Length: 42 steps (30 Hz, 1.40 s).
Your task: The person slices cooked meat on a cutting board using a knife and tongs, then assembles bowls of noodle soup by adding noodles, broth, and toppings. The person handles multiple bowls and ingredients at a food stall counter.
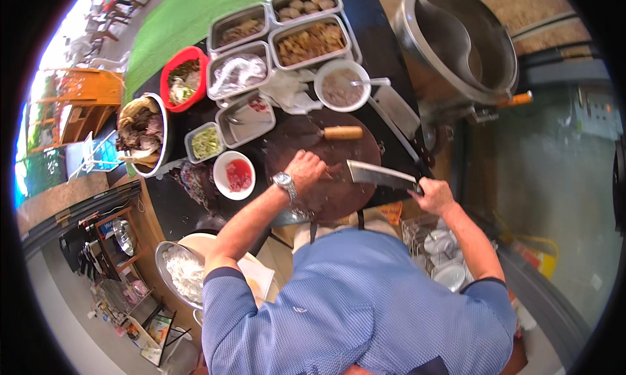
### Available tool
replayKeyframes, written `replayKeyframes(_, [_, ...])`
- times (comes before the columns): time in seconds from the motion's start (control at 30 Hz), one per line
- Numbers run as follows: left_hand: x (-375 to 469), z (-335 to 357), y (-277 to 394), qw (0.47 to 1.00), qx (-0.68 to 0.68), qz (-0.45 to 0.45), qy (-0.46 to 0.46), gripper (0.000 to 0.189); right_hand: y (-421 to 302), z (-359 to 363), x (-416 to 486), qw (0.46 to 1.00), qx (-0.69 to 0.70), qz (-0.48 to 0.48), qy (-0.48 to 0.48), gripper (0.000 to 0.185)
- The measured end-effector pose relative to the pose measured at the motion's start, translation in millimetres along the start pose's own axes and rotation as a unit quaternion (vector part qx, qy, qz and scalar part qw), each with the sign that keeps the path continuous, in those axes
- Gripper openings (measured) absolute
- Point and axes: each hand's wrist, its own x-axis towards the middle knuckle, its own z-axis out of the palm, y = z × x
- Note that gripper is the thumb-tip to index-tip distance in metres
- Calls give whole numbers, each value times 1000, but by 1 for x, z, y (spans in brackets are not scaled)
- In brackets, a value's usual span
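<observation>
My right hand [434, 197] grips the dark handle of a cleaver [384, 174], whose broad blade points left over the right side of a round brown chopping board [342, 199]. My left hand [305, 169], a metal watch on its wrist, rests on the board with fingers curled at a small piece of meat [333, 170]. The blade is apart from the meat. Farther back on the board lies a second tool with a wooden handle [343, 132]; its dark blade is hard to make out. Left of my wrist stands a white bowl [220, 179] with red contents.
Behind the board are several metal food trays [244, 135], a red basket [168, 93] and a white bowl of minced food [342, 84] with a spoon. A large divided pot [406, 27] stands back right. A meat-filled basin [165, 145] is at left. Below it sits a noodle colander [164, 257].
</observation>
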Motion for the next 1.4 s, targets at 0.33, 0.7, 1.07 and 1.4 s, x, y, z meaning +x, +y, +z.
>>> replayKeyframes(0.33, [-25, -83, -48, 923, -376, -53, -55, 41, -41, 17, 32, 998, -15, -50, -47, 41])
replayKeyframes(0.7, [53, -273, -354, 947, -274, -146, 87, 46, -102, 51, 92, 996, -33, -61, -47, 44])
replayKeyframes(1.07, [129, -205, -417, 961, 24, -270, -61, 67, -141, 54, 115, 999, -50, 18, -6, 44])
replayKeyframes(1.4, [25, -159, -291, 991, -67, -113, 2, 14, -135, 72, 128, 997, -63, -35, 26, 47])
